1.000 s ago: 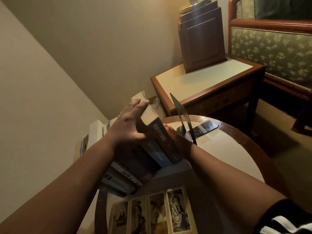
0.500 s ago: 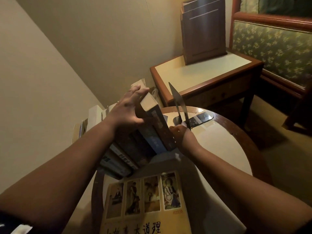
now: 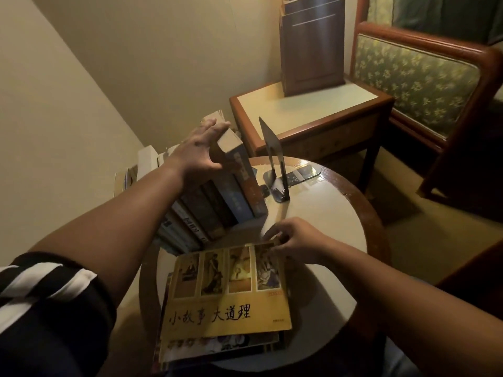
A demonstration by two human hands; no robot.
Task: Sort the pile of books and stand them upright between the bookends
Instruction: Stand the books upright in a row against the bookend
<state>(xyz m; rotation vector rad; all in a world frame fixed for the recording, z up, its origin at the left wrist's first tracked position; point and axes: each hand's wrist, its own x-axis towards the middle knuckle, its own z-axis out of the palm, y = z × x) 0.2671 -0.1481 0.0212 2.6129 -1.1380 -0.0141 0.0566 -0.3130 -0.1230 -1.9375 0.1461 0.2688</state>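
A row of several books (image 3: 217, 205) stands leaning on the round table, spines toward me. My left hand (image 3: 200, 152) rests on top of the row, fingers spread straight over the rightmost book's top edge. A black metal bookend (image 3: 272, 156) stands upright just right of the row, a small gap apart from it. Any bookend at the row's left end is hidden. A yellow book (image 3: 231, 300) with four pictures lies flat on top of a small pile (image 3: 217, 346) near me. My right hand (image 3: 298, 240) pinches the yellow book's far right corner.
The round table (image 3: 378, 213) has a wooden rim and a pale top. Behind it stands a square side table (image 3: 307, 104) with a dark wooden box (image 3: 313, 50). A cushioned wooden chair (image 3: 416, 80) is at right. White boxes (image 3: 147, 161) sit by the wall at left.
My right hand has left the rightmost upright book and come back toward me to the yellow book's corner. My left hand stays on the row, its fingers now straighter.
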